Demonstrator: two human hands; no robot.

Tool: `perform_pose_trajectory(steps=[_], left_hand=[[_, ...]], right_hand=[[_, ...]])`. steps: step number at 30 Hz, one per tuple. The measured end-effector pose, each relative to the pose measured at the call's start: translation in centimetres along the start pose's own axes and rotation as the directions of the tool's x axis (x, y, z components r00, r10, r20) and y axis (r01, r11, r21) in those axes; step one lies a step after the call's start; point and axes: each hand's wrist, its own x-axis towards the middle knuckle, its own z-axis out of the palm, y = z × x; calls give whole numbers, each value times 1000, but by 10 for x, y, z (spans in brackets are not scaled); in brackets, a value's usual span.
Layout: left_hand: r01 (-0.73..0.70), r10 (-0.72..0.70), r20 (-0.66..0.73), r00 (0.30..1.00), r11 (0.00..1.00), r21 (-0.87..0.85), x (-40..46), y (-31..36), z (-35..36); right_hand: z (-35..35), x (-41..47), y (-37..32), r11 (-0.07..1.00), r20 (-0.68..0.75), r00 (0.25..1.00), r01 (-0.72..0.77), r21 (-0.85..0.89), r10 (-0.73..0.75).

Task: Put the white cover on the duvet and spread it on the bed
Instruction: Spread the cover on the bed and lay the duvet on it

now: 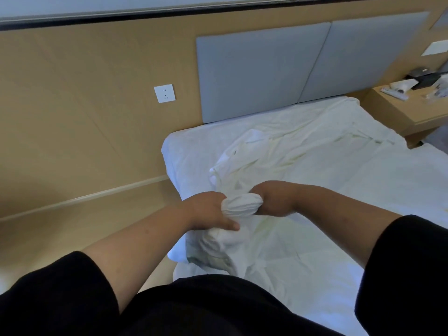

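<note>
A white cover lies crumpled across the bed, which has a white sheet. Near the bed's left front corner, a bunched wad of white fabric sits between my two hands. My left hand grips the wad from the left, thumb pressing down on the fabric below. My right hand is closed on the wad's right end. Whether the wad is cover alone or cover over a duvet corner is unclear. More folded fabric hangs below my hands at the mattress edge.
A grey padded headboard stands behind the bed against a wood-panelled wall with a white socket. A wooden bedside table with small items stands at the right. Wooden floor runs along the bed's left side.
</note>
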Motion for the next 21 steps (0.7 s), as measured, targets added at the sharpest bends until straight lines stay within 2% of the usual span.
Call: perform_pose_trajectory(steps=[1,3,4,6,8,11,14,15,16,17,18,19,21], left_hand=[[42,-43,2,999,986,160,2,0,2],[109,-65,-116,991,897,428,7,1,6],[132,-47,-183,982,866,482,7,2,7],[127,24,-302,953,873,470,10,-2,12],[37,93,-357,930,939,342,11,-8,13],[-69,70,-288,955,998,13,7,-12,6],[-52,6,-120,993,920,-389,-2,-8,3],[-1,-21,-52,998,918,-396,-3,-7,3],[52,-52,6,999,963,-263,-3,-7,3],[102,-101,36,994,994,-31,-1,-8,6],[145,-149,8,989,969,200,1,-7,9],[170,-154,-71,985,918,358,2,-7,11],[235,-140,-239,961,868,437,4,-9,13]], right_hand=[[1,-1,0,1000,33,999,-5,3,5],[9,2,-1,999,92,995,-28,-33,31],[14,6,-2,996,122,991,-50,-73,59],[23,14,-3,980,168,978,-93,-174,122],[29,18,-1,981,124,985,-102,-166,124],[28,16,3,998,29,999,-45,40,44],[18,12,5,986,-23,1000,17,164,-13],[15,11,5,989,0,1000,20,144,-20],[14,10,4,996,44,999,-4,84,0],[13,9,2,999,84,995,-43,-26,45],[16,10,0,983,100,990,-81,-166,99],[20,12,-3,951,75,987,-113,-289,140],[30,16,-8,909,-112,988,-142,-392,106]])
